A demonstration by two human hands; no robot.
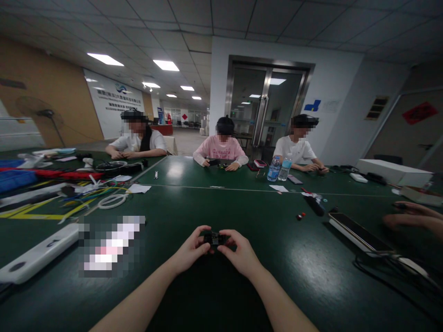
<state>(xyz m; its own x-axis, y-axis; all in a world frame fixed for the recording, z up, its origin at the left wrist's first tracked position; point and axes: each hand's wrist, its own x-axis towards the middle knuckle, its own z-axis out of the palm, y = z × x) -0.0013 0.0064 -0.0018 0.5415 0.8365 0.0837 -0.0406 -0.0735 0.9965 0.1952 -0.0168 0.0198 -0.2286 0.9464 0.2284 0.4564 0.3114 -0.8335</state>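
Note:
Between my hands, just above the green table [166,295], is a small black device [215,238] with a greyish patch on the side toward me. Its exact kind is too small to make out. My left hand [191,249] pinches its left end between thumb and fingers. On the other end, the thumb and fingers of my right hand [239,251] are closed in the same way. Parts of the device are hidden behind my fingertips.
On the left lie a white power strip [41,253], a pixelated phone-like slab [112,244] and a coiled white cable [112,201]. Two water bottles [279,168] stand ahead. Rightward are a phone on a white block [360,234], black cables and another person's hand [411,219]. Several people sit opposite.

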